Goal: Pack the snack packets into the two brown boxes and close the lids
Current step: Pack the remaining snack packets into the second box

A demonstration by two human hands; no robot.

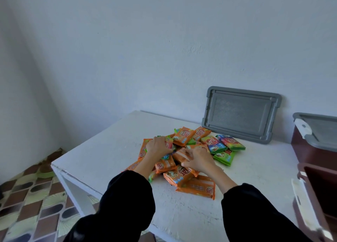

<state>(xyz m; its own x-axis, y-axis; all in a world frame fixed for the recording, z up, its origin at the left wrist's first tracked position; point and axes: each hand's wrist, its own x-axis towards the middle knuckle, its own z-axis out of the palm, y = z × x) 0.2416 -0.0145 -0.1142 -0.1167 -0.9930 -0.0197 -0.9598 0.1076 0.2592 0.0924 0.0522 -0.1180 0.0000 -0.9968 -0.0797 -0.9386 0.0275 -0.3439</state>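
A heap of orange and green snack packets (184, 137) lies on the white table (102, 156). My left hand (158, 145) curls over packets at the heap's left side. My right hand (197, 159) grips an orange packet (179, 155) in the middle of the heap. At the right edge stands an open brown box (317, 188) with nothing visible inside it. Behind it is a second brown box (306, 150) with a grey lid (321, 130) on top.
A loose grey lid (240, 114) leans against the wall at the table's back. The table's left edge drops to a patterned tile floor (27, 196). A white latch (306, 209) hangs on the open box's near side.
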